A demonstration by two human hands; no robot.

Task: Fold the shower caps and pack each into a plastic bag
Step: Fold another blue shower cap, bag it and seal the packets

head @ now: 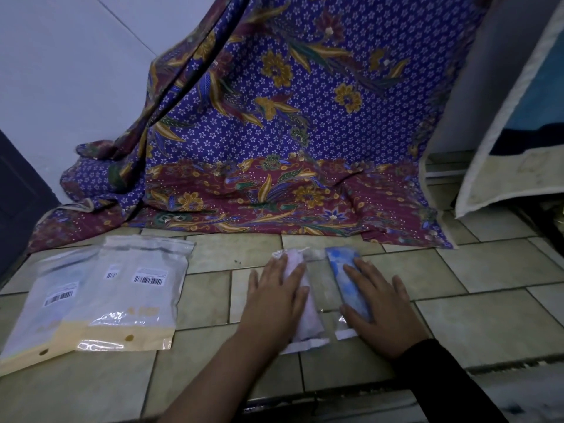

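Note:
Two folded shower caps lie side by side on the tiled floor, each inside a clear plastic bag. The pale pink cap (308, 323) is on the left, with my left hand (274, 297) resting flat on it, fingers spread. The blue-and-white cap (343, 267) is on the right, and my right hand (378, 303) lies flat on its lower half, thumb against its near end. Neither hand grips anything. White flaps of the bags stick out toward me below both hands.
Two larger flat plastic bags (134, 288) with barcode labels lie overlapping on the floor at left. A purple and maroon patterned cloth (274, 141) hangs down behind and spreads onto the tiles. A pale board (500, 141) leans at the right.

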